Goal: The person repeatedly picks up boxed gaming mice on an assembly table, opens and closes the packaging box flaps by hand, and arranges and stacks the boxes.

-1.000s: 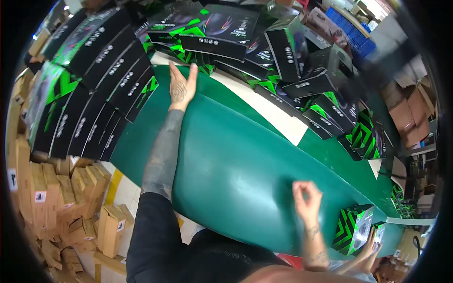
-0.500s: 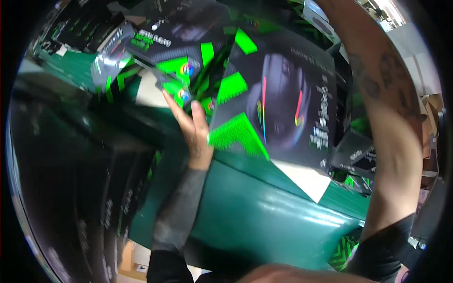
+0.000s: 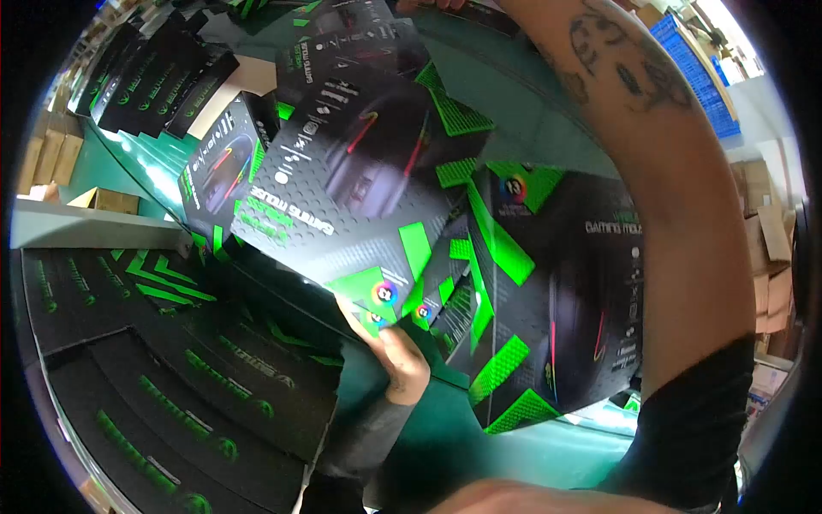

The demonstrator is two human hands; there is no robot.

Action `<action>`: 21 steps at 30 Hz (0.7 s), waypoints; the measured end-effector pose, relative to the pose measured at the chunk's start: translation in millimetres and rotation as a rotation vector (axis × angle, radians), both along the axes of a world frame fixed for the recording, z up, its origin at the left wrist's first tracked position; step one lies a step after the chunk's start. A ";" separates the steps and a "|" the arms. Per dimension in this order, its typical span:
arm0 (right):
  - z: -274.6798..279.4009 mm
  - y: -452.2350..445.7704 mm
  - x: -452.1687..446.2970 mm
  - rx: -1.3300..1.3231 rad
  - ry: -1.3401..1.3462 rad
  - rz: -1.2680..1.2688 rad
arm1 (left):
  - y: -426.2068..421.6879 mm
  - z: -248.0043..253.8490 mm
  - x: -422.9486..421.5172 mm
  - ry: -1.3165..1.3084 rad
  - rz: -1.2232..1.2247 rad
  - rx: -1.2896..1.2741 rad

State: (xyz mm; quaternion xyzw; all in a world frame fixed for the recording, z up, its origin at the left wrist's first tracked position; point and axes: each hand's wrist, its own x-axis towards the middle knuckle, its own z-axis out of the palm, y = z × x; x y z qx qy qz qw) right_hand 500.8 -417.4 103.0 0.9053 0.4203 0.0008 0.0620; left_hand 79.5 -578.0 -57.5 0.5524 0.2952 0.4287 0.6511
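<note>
A black and green gaming mouse box (image 3: 342,163) tilts in the middle of the view. My left hand (image 3: 401,355) grips its lower corner, with the thumb in front and the fingers partly hidden behind. To the right, another gaming mouse box (image 3: 548,283) stands beside my right forearm, which covers its edge. My right arm reaches up to the top of the view. Only a few fingers of my right hand (image 3: 437,4) show at the upper edge, near a further gaming mouse box (image 3: 351,38); what they touch is cut off.
Dark boxes with green lettering (image 3: 180,403) are packed at the lower left. More dark boxes (image 3: 154,77) stand in a row at the upper left. A smaller mouse box (image 3: 224,167) leans behind the held one. A blue crate (image 3: 698,77) and cardboard boxes (image 3: 766,248) lie at the right.
The view has swung, bringing the packed boxes at lower left into sight. My left hand, with thumb and fingers apart before, now holds a box corner. My right arm still reaches upward.
</note>
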 end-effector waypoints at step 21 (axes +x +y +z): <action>-77.8 9.9 13.9 0.365 1.414 0.097 | -34.0 -42.9 -37.2 -0.097 0.126 -0.284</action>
